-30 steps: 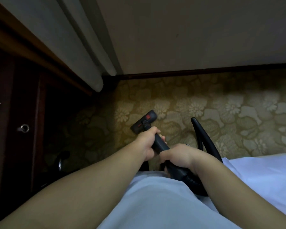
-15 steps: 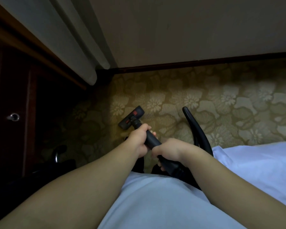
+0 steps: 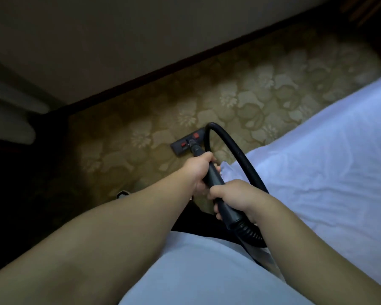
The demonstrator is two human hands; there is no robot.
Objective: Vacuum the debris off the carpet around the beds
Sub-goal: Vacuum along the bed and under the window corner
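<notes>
A black vacuum wand (image 3: 215, 175) runs from my hands down to a dark floor head (image 3: 186, 145) with red pedals, flat on the olive flowered carpet (image 3: 141, 137). My left hand (image 3: 199, 170) grips the wand higher toward the head. My right hand (image 3: 233, 194) grips it lower, just above the ribbed cuff. The black hose (image 3: 227, 142) loops up behind the head and back over the bed edge. The floor head sits close beside the corner of the white bed (image 3: 317, 155). No debris can be made out on the dim carpet.
A dark skirting board (image 3: 154, 67) lines the pale wall beyond the carpet. A curtain hem (image 3: 11, 124) hangs at the left above a dark shadowed area. A shoe tip (image 3: 122, 193) shows by my left forearm. Dark furniture (image 3: 378, 29) stands at the far right.
The view has swung right: the wooden cabinet is gone from the left and the bed fills the right. The floor head has moved from the curtain corner toward the bed corner. Both hands keep their grip.
</notes>
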